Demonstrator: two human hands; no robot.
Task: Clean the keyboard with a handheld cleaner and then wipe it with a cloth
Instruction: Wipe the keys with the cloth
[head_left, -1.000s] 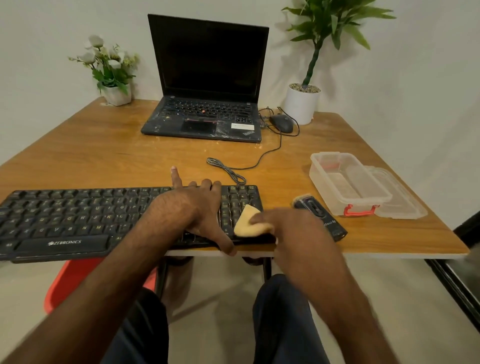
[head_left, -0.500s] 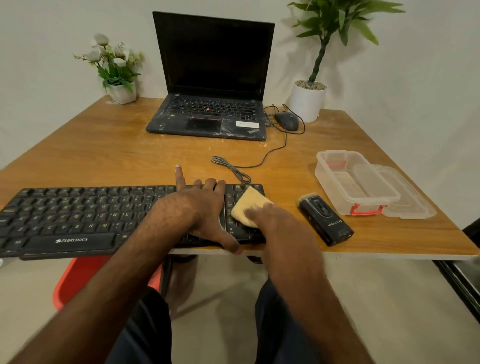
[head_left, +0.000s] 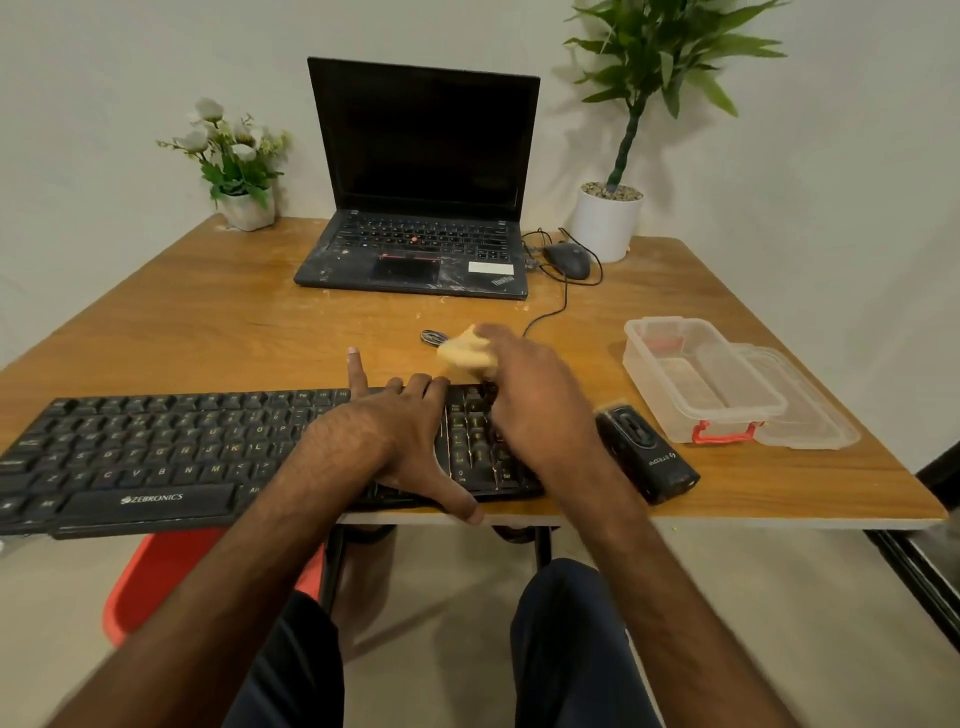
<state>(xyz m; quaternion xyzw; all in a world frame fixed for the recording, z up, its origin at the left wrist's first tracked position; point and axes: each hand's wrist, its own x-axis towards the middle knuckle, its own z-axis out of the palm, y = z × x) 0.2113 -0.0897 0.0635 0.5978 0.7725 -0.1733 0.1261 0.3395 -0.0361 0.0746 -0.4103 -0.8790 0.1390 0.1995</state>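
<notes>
The right hand (head_left: 535, 410) is sliding the small soft yellow cloth (head_left: 464, 353) away from the person. A second ago the cloth was sitting at the near edge of the long black keyboard with yellow letters (head_left: 156, 447), on its right end. Half a second ago it was in the middle of those number keys. Now it is going just past the far edge of the keyboard, over the brown wooden table (head_left: 208, 322). The fingers of the right hand are curling round the cloth and pinching it, though they are looking blurry because they are moving fast. The left hand (head_left: 395, 441) is staying in the same spot, just left of the number keys. Its thumb is pressing on the near edge of the keyboard, three fingers are bending down at the far edge, and the first finger is pointing straight out past it, so this hand is holding the keyboard still. The little black handheld cleaner (head_left: 647, 457) is lying just to the right of the keyboard with no hand on it, so the cleaner part is looking done and the wiping part is going on. One wipe over the right end is finishing, and the big left side of the keyboard is probably waiting for its turn.
</notes>
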